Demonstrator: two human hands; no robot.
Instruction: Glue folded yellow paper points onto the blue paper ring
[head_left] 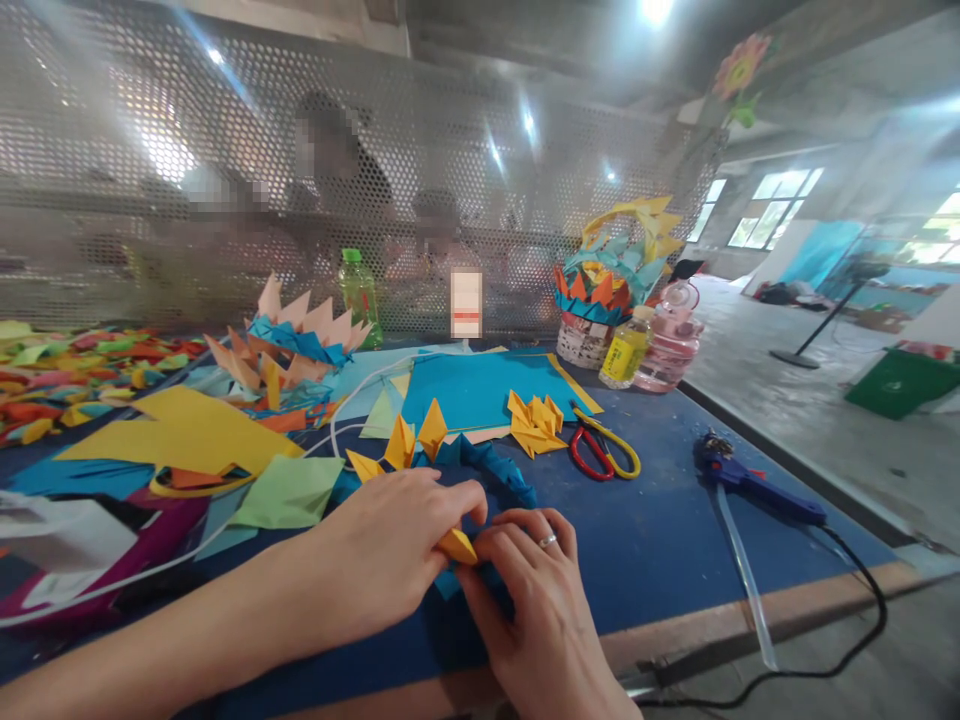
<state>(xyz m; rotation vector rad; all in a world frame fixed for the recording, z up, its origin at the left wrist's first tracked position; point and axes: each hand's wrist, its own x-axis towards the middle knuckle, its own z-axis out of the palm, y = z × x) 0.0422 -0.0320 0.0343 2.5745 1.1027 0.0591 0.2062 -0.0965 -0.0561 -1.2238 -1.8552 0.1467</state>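
Pinching one yellow folded piece (pixel 457 546) at one blue ring (pixel 505 469), your left hand (pixel 386 545); your right hand (pixel 536 595) grips the ring, fingers closed. Three yellow points (pixel 400 444), one scissors (pixel 598 425), one glue gun (pixel 772 492). Blue tabletop (pixel 637 540), perforated screen (pixel 480 150), grey floor (pixel 742 330).

The single view comes from a camera worn on the head, looking forward and down over the near edge of the counter (pixel 637 580). It is close to the hands (pixel 540 590), which sit large at the bottom middle, the left forearm entering from the lower left corner. The view takes in the counter's depth up to the mesh screen (pixel 480 130) behind it; at the right, it reaches past the counter's side to the floor (pixel 739 310) and distant windows (pixel 784 208).
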